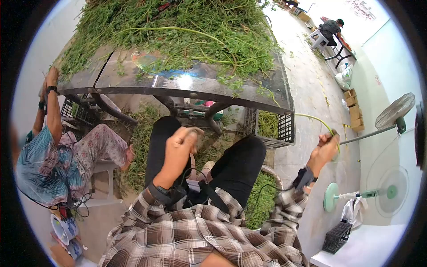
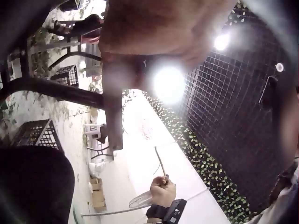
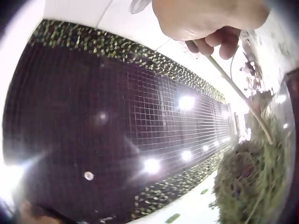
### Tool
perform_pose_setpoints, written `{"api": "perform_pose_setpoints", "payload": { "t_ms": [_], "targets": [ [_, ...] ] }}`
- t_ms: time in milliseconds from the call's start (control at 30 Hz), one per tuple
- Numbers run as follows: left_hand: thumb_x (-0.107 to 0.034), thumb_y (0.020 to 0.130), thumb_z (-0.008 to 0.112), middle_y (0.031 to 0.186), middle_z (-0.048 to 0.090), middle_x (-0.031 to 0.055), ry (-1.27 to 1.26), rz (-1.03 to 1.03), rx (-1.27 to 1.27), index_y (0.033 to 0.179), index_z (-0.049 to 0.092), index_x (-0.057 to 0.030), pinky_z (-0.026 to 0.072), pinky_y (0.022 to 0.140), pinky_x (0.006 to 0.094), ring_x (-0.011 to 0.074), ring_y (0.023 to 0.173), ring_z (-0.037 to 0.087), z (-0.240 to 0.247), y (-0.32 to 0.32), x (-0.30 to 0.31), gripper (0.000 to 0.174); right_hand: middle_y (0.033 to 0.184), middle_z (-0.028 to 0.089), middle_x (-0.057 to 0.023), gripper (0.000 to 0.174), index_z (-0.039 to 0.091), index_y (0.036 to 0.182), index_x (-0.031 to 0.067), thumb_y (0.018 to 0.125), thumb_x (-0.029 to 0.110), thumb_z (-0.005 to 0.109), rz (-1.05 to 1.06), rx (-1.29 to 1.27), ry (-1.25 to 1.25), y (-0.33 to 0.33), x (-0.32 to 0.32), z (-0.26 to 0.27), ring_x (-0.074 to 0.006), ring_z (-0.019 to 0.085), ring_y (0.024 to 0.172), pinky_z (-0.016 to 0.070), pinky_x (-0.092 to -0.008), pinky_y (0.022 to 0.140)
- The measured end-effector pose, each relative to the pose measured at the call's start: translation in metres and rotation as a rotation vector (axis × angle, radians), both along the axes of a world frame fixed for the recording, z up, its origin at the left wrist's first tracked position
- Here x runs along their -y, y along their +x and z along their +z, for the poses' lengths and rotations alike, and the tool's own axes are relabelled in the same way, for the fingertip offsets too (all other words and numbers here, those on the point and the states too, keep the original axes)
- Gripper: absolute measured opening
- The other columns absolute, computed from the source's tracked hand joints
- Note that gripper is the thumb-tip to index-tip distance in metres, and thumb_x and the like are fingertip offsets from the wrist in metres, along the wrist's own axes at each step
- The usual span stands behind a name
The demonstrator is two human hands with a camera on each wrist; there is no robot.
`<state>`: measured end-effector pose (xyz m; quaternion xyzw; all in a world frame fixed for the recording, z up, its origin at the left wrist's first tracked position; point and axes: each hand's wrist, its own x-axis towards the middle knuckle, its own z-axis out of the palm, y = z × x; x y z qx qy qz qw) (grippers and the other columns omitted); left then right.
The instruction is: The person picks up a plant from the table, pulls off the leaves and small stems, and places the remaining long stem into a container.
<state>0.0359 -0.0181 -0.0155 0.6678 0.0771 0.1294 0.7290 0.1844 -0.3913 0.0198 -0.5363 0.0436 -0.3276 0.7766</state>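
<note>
In the head view my right hand (image 1: 324, 151) is held out to the right, pinching a long green stem (image 1: 313, 117). That stem bows back leftward toward the table edge, and a short end hangs below the fingers. The right wrist view shows the stem (image 3: 243, 98) running down from the curled fingertips. My left hand (image 1: 180, 147) is raised over my lap with its fingers curled. A blurred greyish patch is at its fingertips, and I cannot tell whether anything is held there. Leafy green stalks (image 1: 178, 38) are heaped on the dark table (image 1: 147, 84) ahead.
Under the table's right end stands a black crate (image 1: 284, 129) of cut stems. A round basket of greens (image 1: 260, 200) is by my right leg. Another person (image 1: 49, 151) sits at the left. Fans (image 1: 391, 191) stand at the right, and loose greens litter the floor (image 1: 142, 151).
</note>
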Motion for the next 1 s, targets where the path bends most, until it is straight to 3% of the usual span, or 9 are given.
{"api": "perform_pose_setpoints", "payload": {
  "t_ms": [33, 133, 233, 333, 433, 500, 767, 900, 1000],
  "targets": [
    [-0.019, 0.090, 0.050, 0.072, 0.051, 0.0003, 0.007, 0.057, 0.007, 0.096, 0.062, -0.0006, 0.0352, 0.053, 0.0204, 0.0052, 0.056, 0.045, -0.008, 0.003, -0.009, 0.023, 0.068, 0.052, -0.0040, 0.019, 0.053, 0.096, -0.0016, 0.090, 0.016, 0.048, -0.054, -0.100, -0.124, 0.012, 0.007, -0.007, -0.0106, 0.050, 0.057, 0.0451, -0.0248, 0.055],
    [-0.020, 0.091, 0.050, 0.073, 0.052, 0.0001, -0.031, 0.230, 0.013, 0.096, 0.062, -0.0005, 0.0349, 0.051, 0.0202, 0.0054, 0.056, 0.045, -0.011, 0.006, -0.035, 0.023, 0.080, 0.062, -0.0081, 0.021, 0.056, 0.096, -0.0009, 0.088, 0.017, 0.050, 0.219, -0.505, -0.307, 0.029, 0.021, -0.039, -0.0103, 0.056, 0.060, 0.0471, -0.0227, 0.052],
    [-0.015, 0.090, 0.052, 0.073, 0.053, 0.0000, -0.083, 0.417, 0.004, 0.107, 0.059, -0.0002, 0.0361, 0.053, 0.0202, 0.0059, 0.057, 0.046, -0.019, 0.003, -0.067, 0.024, 0.079, 0.062, -0.0071, 0.021, 0.056, 0.096, -0.0014, 0.088, 0.017, 0.051, 0.277, -0.617, -0.418, 0.029, 0.013, -0.048, -0.0090, 0.055, 0.060, 0.0464, -0.0220, 0.050],
    [-0.012, 0.088, 0.052, 0.095, 0.056, 0.0049, -0.089, 0.444, 0.055, 0.124, 0.047, -0.0009, 0.0417, 0.061, 0.0216, 0.0104, 0.073, 0.053, -0.043, 0.001, -0.090, 0.038, 0.079, 0.063, -0.0070, 0.024, 0.056, 0.100, -0.0030, 0.087, 0.016, 0.052, 0.350, -0.513, -0.445, 0.029, -0.023, -0.027, -0.0080, 0.055, 0.060, 0.0455, -0.0210, 0.051],
    [-0.004, 0.083, 0.051, 0.115, 0.041, 0.0095, 0.128, 0.561, 0.006, 0.134, 0.032, -0.0001, 0.0450, 0.074, 0.0257, 0.0163, 0.092, 0.052, -0.037, 0.003, -0.086, 0.054, 0.081, 0.063, -0.0077, 0.026, 0.056, 0.104, -0.0034, 0.087, 0.016, 0.052, 0.482, -0.387, -0.484, 0.038, -0.075, 0.011, -0.0086, 0.055, 0.062, 0.0453, -0.0209, 0.053],
    [-0.008, 0.085, 0.051, 0.137, 0.028, 0.0120, 0.008, 0.392, 0.006, 0.138, 0.022, -0.0020, 0.0461, 0.078, 0.0272, 0.0206, 0.107, 0.048, -0.038, 0.001, -0.083, 0.061, 0.082, 0.063, -0.0080, 0.026, 0.056, 0.105, -0.0033, 0.087, 0.015, 0.052, 0.558, -0.333, -0.518, 0.047, -0.115, 0.038, -0.0089, 0.054, 0.063, 0.0452, -0.0209, 0.054],
    [-0.014, 0.085, 0.051, 0.117, 0.046, 0.0110, -0.132, 0.315, -0.073, 0.132, 0.034, 0.0006, 0.0464, 0.075, 0.0267, 0.0166, 0.094, 0.054, -0.033, -0.008, -0.079, 0.053, 0.096, 0.061, -0.0077, 0.035, 0.051, 0.115, -0.0035, 0.083, 0.013, 0.052, 0.868, -0.083, -0.768, 0.117, -0.270, 0.065, -0.0125, 0.058, 0.073, 0.0481, -0.0237, 0.055],
    [-0.012, 0.085, 0.049, 0.117, 0.043, 0.0086, -0.090, 0.329, -0.093, 0.123, 0.043, 0.0031, 0.0461, 0.073, 0.0256, 0.0150, 0.090, 0.054, -0.024, -0.012, -0.080, 0.042, 0.093, 0.061, -0.0103, 0.045, 0.044, 0.123, -0.0023, 0.081, 0.009, 0.051, 0.827, -0.078, -0.863, 0.149, -0.326, 0.050, -0.0136, 0.060, 0.071, 0.0491, -0.0261, 0.052],
    [-0.012, 0.085, 0.050, 0.117, 0.043, 0.0085, -0.091, 0.317, -0.097, 0.119, 0.047, 0.0032, 0.0461, 0.073, 0.0262, 0.0155, 0.090, 0.054, -0.025, -0.015, -0.084, 0.038, 0.082, 0.061, -0.0147, 0.054, 0.036, 0.130, -0.0001, 0.078, 0.005, 0.053, 0.882, -0.148, -0.947, 0.159, -0.354, 0.045, -0.0156, 0.059, 0.056, 0.0492, -0.0279, 0.049]
  ]
}}
